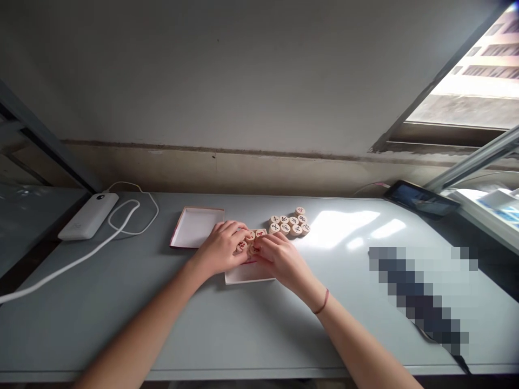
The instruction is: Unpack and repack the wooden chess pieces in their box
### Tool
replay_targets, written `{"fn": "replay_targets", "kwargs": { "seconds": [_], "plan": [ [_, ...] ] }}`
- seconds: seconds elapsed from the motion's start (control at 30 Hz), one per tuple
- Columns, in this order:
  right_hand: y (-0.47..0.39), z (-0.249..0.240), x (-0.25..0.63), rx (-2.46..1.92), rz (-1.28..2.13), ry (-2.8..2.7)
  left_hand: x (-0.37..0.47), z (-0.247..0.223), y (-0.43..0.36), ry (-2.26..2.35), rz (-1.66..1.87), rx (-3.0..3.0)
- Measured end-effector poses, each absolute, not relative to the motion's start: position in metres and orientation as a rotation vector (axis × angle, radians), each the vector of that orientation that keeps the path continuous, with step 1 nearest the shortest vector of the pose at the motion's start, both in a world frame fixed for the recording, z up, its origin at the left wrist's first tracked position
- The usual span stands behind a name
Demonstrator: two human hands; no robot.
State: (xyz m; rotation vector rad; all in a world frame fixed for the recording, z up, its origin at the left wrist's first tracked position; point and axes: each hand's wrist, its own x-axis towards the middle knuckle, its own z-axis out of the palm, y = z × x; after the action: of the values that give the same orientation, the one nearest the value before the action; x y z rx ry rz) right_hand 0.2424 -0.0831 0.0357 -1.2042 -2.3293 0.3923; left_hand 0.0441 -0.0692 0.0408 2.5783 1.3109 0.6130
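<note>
Over the box tray (248, 274), my left hand (221, 247) and right hand (283, 257) bend close around the red-marked discs (242, 246); whether either truly grips one, my own fingers hide. I judge I am settling these discs; the next move calls for light fingertips, clear of the black-marked discs (285, 229) just to the right.

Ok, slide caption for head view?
Left hand and right hand touch red-marked pieces at a box, black-marked pieces nearby.

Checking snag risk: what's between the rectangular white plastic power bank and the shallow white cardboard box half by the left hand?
Head view: a looped white cable lies on the gray tabletop between the power bank and the box half.
</note>
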Motion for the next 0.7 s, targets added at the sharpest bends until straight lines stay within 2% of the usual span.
{"fn": "replay_targets", "kwargs": {
  "seconds": [0.5,0.7],
  "plan": [
    [-0.083,0.033,0.234,-1.257,0.249,-2.438,0.044,0.033,-0.070,1.335,0.504,2.520],
    [-0.062,0.050,0.257,-1.436,0.375,-2.156,0.044,0.031,-0.070,1.332,0.537,2.528]
  ]
}}
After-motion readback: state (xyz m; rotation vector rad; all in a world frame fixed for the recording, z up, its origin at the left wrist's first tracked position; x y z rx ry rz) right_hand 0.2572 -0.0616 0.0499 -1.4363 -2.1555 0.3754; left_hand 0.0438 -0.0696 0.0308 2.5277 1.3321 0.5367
